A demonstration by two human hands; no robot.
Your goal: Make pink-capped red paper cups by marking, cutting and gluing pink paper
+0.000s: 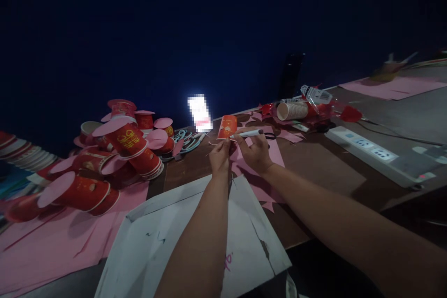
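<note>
Just ahead of me is a red paper cup point(228, 125) with a pale gold print. My left hand point(220, 157) is closed, its fingertips pinched at the cup's near edge. A slim white pen-like stick point(249, 133) with a dark end lies in my right hand point(257, 152), which grips it beside the cup. The stick's tip meets the left fingertips, so I cannot tell whether it touches the cup. Under my right hand are pink paper sheets point(275, 156). A dark loop like a scissors handle point(270, 136) shows just behind that hand.
Joined red cups with pink discs point(127, 142) are heaped at left, near stacked cups point(26, 151). A white cardboard box point(167, 223) sits below my forearms. A lit, blurred-out screen point(199, 112) stands behind. At right are bagged cups point(293, 110) and a power strip point(370, 151).
</note>
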